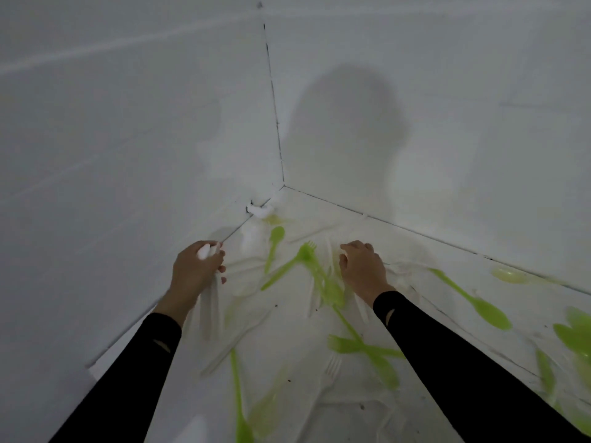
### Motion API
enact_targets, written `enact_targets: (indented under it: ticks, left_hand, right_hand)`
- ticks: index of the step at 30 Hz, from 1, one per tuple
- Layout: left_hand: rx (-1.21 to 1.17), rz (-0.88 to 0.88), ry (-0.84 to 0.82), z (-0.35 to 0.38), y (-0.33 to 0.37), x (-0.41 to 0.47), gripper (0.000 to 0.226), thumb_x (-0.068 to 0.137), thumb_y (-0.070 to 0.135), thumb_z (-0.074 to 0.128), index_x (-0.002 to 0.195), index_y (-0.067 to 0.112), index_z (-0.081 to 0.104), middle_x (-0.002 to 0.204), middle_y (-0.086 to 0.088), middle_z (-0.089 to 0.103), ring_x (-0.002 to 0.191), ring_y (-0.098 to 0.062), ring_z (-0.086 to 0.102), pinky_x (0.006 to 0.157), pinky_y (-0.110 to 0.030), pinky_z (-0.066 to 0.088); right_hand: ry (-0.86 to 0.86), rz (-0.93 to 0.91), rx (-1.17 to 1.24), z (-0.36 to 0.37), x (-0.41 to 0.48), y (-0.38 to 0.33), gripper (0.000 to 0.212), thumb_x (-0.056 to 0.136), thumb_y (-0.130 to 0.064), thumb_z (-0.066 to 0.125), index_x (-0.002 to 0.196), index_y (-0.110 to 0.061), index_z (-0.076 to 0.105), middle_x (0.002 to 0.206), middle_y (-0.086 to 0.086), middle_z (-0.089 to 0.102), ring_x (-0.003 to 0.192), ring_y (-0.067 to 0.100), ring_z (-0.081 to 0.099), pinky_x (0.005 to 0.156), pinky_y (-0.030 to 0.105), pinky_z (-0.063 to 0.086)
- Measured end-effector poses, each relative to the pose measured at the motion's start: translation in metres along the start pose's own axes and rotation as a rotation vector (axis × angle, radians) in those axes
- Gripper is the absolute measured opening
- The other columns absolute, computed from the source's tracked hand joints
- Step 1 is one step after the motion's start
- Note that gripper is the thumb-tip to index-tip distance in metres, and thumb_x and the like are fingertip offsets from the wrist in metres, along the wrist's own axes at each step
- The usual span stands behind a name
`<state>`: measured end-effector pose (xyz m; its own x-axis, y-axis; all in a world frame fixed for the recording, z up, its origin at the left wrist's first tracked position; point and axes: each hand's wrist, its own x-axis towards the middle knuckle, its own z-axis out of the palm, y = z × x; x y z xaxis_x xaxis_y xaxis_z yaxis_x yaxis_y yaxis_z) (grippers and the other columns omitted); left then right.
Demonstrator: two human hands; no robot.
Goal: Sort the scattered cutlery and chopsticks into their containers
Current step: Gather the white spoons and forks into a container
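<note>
Left hand [196, 266] is closed around a bundle of white cutlery [211, 302], probably gathering one kind before binning it. Right hand [361, 266], fingers curled and apparently empty, reaches at the green fork [295, 260] mid-frame. More green and white pieces litter the white tabletop [287, 362], boxed by white walls [128, 123]; no containers visible.

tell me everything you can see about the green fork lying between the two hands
The green fork looks like translucent lime plastic, one piece. It lies flat on the white surface, tines toward the far corner, handle slanting back and left. Its head end crosses other green cutlery. Neither hand touches it.
</note>
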<state>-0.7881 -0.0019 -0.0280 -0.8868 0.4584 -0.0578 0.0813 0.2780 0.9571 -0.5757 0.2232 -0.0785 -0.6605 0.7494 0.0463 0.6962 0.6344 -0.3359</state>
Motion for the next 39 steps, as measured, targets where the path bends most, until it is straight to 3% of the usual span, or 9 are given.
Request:
enact_targets:
  ticks: [4,8,12,16,21,25,28,31,39]
  left_hand:
    - [0.162,-0.029,0.059,-0.017,-0.016,0.02,0.018,0.082,-0.003,0.067,0.098,0.005,0.068,0.086,-0.025,0.067,0.049,-0.019,0.06,0.043,-0.027,0.053]
    - [0.487,0.012,-0.097,-0.019,-0.028,0.025,0.033,0.078,0.004,0.077,0.108,0.012,0.067,0.107,-0.009,0.064,0.057,-0.016,0.062,0.041,-0.013,0.046]
    - [0.635,0.114,-0.288,-0.011,-0.036,0.028,0.05,0.075,0.02,0.084,0.121,0.019,0.064,0.12,0.009,0.054,0.06,-0.01,0.062,0.049,-0.016,0.051]
    - [0.678,0.254,-0.249,0.003,-0.036,0.033,0.035,0.078,0.014,0.078,0.111,0.019,0.067,0.111,-0.003,0.064,0.073,-0.027,0.064,0.064,-0.038,0.057]
    - [0.825,0.16,-0.141,0.001,-0.033,0.042,0.025,0.078,0.017,0.072,0.101,0.019,0.061,0.092,-0.007,0.065,0.075,-0.029,0.064,0.071,-0.039,0.055]
    - [0.782,0.046,-0.09,-0.009,-0.044,0.037,0.03,0.075,0.026,0.081,0.092,0.016,0.058,0.081,-0.007,0.065,0.07,-0.03,0.065,0.07,-0.037,0.055]
    - [0.783,0.06,-0.072,-0.008,-0.049,0.032,0.031,0.076,0.026,0.081,0.093,0.014,0.057,0.082,-0.009,0.065,0.07,-0.031,0.065,0.068,-0.036,0.054]
    - [0.833,0.062,-0.083,-0.008,-0.047,0.03,0.032,0.077,0.019,0.08,0.101,0.011,0.06,0.09,-0.012,0.066,0.082,-0.034,0.065,0.073,-0.037,0.053]
    - [0.931,0.037,-0.036,-0.012,-0.04,0.017,0.028,0.083,0.015,0.069,0.108,0.013,0.057,0.097,-0.013,0.065,0.093,-0.036,0.061,0.072,-0.033,0.042]
  right_hand:
    - [-0.13,0.004,-0.184,0.005,0.015,0.004,0.045,0.099,-0.035,0.043,0.142,-0.022,0.044,0.159,0.007,0.02,0.138,0.032,0.025,0.109,0.039,0.028]
    - [-0.079,0.034,0.006,0.009,0.023,0.01,0.031,0.094,-0.027,0.051,0.123,-0.018,0.061,0.152,0.01,0.032,0.136,0.033,0.024,0.108,0.037,0.028]
    - [0.118,0.082,0.311,0.0,0.032,0.01,0.016,0.088,-0.02,0.058,0.099,-0.011,0.067,0.14,0.012,0.045,0.132,0.034,0.032,0.104,0.033,0.027]
    - [0.192,0.211,0.807,-0.036,0.048,-0.001,0.013,0.081,-0.03,0.052,0.077,-0.017,0.052,0.094,0.015,0.068,0.079,0.027,0.064,0.065,0.034,0.046]
    - [0.282,0.106,1.065,-0.066,0.064,-0.008,0.006,0.09,-0.005,0.046,0.093,-0.01,0.047,0.076,0.01,0.059,0.058,0.021,0.06,0.06,0.034,0.057]
    - [0.187,-0.007,0.647,-0.054,0.088,0.006,0.021,0.09,-0.005,0.043,0.099,-0.015,0.06,0.086,-0.007,0.059,0.072,0.014,0.058,0.065,0.023,0.042]
    - [-0.039,-0.073,0.298,-0.026,0.094,0.021,0.036,0.088,-0.003,0.046,0.113,-0.019,0.065,0.125,0.004,0.056,0.11,0.021,0.056,0.089,0.025,0.038]
    - [-0.208,-0.153,-0.099,-0.01,0.088,0.028,0.055,0.089,-0.004,0.047,0.139,-0.028,0.051,0.15,-0.006,0.041,0.129,0.023,0.044,0.105,0.034,0.03]
    - [-0.065,-0.272,-0.226,-0.002,0.079,0.048,0.04,0.095,-0.018,0.053,0.135,-0.017,0.054,0.129,0.006,0.057,0.121,0.026,0.048,0.097,0.034,0.035]
